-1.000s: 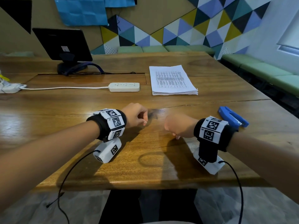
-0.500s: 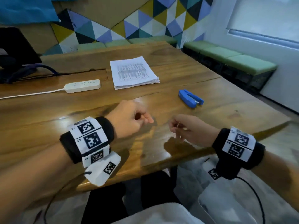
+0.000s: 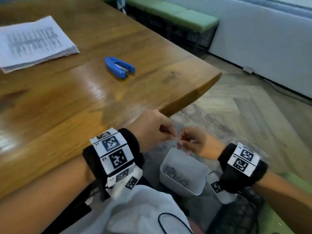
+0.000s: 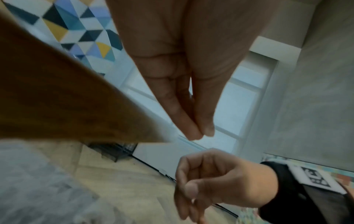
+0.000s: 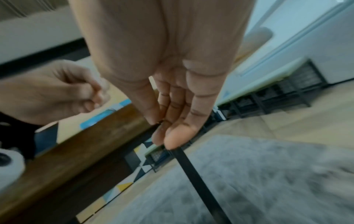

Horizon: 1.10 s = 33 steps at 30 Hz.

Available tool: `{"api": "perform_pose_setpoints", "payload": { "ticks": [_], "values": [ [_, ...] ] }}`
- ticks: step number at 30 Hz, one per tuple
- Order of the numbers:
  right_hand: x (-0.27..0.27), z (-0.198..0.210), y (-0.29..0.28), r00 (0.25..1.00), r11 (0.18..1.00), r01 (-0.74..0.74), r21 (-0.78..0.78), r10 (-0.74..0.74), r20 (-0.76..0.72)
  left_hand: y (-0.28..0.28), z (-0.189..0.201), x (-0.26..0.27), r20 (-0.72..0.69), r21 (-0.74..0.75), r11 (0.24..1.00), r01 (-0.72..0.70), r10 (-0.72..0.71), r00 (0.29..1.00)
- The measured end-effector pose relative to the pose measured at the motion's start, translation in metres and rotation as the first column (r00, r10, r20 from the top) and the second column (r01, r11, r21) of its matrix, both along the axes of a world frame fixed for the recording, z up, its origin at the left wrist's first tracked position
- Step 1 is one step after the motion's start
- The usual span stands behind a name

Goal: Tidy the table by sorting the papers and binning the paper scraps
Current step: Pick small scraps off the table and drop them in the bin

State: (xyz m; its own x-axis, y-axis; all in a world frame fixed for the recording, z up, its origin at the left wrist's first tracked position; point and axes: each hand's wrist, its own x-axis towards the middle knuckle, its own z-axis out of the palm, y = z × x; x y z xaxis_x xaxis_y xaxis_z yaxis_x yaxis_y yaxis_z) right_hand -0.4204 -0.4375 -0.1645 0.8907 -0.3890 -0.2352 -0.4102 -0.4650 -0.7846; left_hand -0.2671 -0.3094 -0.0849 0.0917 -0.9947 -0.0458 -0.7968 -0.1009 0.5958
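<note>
Both hands hang off the table's near right corner, above a small white bin on the floor with grey scraps inside. My left hand has thumb and fingertips pressed together in a pinch. My right hand faces it a few centimetres away, thumb against fingers. Nothing between either set of fingertips is large enough to see. A stack of printed papers lies on the wooden table at the far left.
A blue stapler lies on the table right of the papers. A black table leg runs down beside my right hand. Green benches line the wall; a grey rug covers the floor under the bin.
Both hands left the tabletop and moved right and down past the table edge to above the bin. My view swung right and down with them.
</note>
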Motion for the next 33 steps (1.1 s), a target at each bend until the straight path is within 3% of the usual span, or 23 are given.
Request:
{"api": "perform_pose_setpoints", "payload": {
  "ticks": [6,9,13,19,23,29,33],
  "values": [
    [-0.033,-0.099,-0.036,0.947,0.98,0.199,0.004,-0.191,-0.258,-0.054,-0.065,-0.034,-0.111,0.146,0.989,0.039,-0.023,0.994],
    [-0.039,-0.136,-0.048,0.866,0.973,0.215,-0.089,-0.232,-0.442,-0.079,-0.101,-0.043,-0.101,0.252,0.968,-0.009,0.035,0.994],
    [-0.043,-0.159,-0.054,0.788,0.976,0.177,-0.123,-0.216,-0.577,-0.103,-0.139,-0.051,-0.089,0.363,0.931,-0.039,0.077,0.993],
    [-0.042,-0.187,-0.056,0.756,0.965,0.198,-0.172,-0.262,-0.6,-0.124,-0.178,-0.059,-0.146,0.532,0.846,-0.027,0.124,0.981],
    [-0.042,-0.201,-0.056,0.725,0.952,0.256,-0.167,-0.303,-0.618,-0.13,-0.191,-0.062,-0.081,0.583,0.812,-0.032,0.097,0.992],
    [-0.038,-0.206,-0.05,0.62,0.949,0.227,-0.221,-0.316,-0.718,-0.137,-0.195,-0.065,0.059,0.589,0.807,-0.049,0.018,0.998],
    [-0.043,-0.218,-0.049,0.643,0.971,0.142,-0.195,-0.24,-0.727,-0.14,-0.201,-0.07,0.053,0.55,0.834,-0.042,0.015,0.998]
  ]
}}
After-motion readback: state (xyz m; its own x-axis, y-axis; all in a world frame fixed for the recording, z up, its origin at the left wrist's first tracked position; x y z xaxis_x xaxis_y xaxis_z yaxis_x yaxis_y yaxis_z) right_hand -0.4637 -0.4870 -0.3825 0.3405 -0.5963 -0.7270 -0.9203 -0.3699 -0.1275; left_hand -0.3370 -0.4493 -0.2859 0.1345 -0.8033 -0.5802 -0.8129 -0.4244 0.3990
